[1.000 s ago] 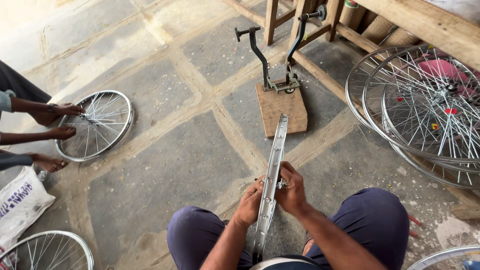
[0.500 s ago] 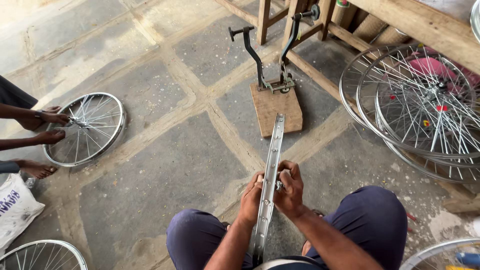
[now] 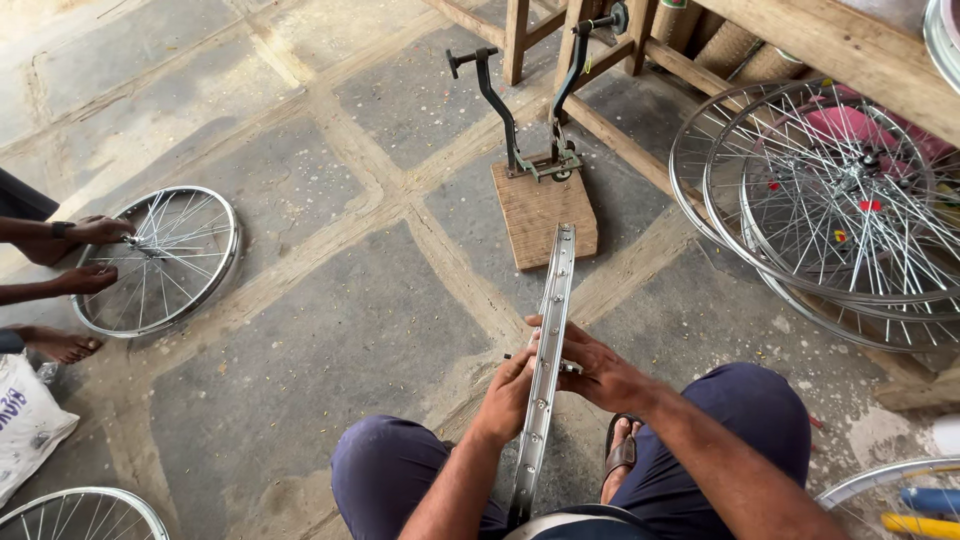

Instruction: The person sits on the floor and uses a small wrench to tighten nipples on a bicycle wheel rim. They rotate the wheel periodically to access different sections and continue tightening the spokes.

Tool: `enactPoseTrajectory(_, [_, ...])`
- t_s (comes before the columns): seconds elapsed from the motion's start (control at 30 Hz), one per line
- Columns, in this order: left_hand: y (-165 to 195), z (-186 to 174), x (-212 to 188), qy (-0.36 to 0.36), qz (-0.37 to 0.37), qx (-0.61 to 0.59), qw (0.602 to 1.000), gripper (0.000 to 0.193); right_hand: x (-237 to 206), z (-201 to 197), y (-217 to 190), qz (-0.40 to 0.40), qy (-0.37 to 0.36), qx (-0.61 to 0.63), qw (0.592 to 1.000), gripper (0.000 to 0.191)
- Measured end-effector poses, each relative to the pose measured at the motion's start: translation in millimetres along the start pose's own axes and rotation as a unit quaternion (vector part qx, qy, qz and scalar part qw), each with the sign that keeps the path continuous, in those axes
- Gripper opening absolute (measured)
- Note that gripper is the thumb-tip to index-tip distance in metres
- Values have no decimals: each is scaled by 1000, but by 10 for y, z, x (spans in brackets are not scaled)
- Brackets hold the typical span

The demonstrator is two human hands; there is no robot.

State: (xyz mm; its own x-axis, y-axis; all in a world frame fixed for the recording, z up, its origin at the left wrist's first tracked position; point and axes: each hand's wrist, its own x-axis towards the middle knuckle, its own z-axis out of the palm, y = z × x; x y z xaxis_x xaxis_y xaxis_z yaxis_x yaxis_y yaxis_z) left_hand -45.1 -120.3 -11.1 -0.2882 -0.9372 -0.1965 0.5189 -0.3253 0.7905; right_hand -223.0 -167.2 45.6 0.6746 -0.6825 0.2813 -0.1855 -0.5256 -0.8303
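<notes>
A bare metal bicycle wheel rim (image 3: 556,290) stands on edge between my knees, seen edge-on and running away from me. My left hand (image 3: 508,396) presses against its left side. My right hand (image 3: 592,366) wraps over the rim from the right, fingers closed around it. A small dark spoke or tool tip pokes out to the left of the rim by my fingers. Beyond the rim's far end sits a wooden block (image 3: 543,209) carrying a black metal truing stand (image 3: 528,110).
Several spoked wheels (image 3: 830,200) lean against a wooden bench at right. At left another person's hands (image 3: 88,252) work on a spoked wheel (image 3: 160,258) lying on the stone floor. A white sack (image 3: 28,420) and another wheel (image 3: 85,512) lie at bottom left.
The view has shifted slightly. My hands stay on the rim at about the same spot. The other person's hands keep working on the flat wheel.
</notes>
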Motion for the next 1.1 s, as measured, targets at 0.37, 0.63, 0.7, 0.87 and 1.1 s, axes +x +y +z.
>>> enactPoseTrajectory(0.37, [-170, -70, -152, 18, 25, 32, 999, 47, 122, 579, 22, -198, 359, -36, 912, 55])
enactPoseTrajectory(0.63, [88, -49, -69, -24, 6, 127, 992, 58, -17, -8, 44, 4, -18, 69, 997, 56])
enactPoseTrajectory(0.7, [113, -60, -51, -53, 1, 124, 991, 57, -8, 67, 58, -39, 14, 25, 999, 53])
enactPoseTrajectory(0.87, [-112, -8, -15, 68, 84, 37, 993, 46, -1, 509, 109, -61, 317, -126, 938, 45])
enactPoseTrajectory(1.1, [-181, -125, -150, 39, 88, 62, 993, 38, -85, 610, 125, -32, 321, -83, 943, 38])
